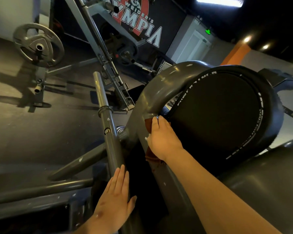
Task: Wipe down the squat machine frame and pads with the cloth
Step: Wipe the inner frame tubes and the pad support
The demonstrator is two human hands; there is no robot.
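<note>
So the right hand has the cloth bunched under it, fingers curled over it and pressing it onto the curved frame right where the tube runs beside the black pad. That grip makes sense to me, since a round tube wipes better with the cloth wrapped around it. The left hand is flat, fingers straight, holding nothing, just resting on the near end of the bar on the left, probably to steady the body while leaning in. The pad looks like it's not being touched yet, so I'd guess that's next.
</note>
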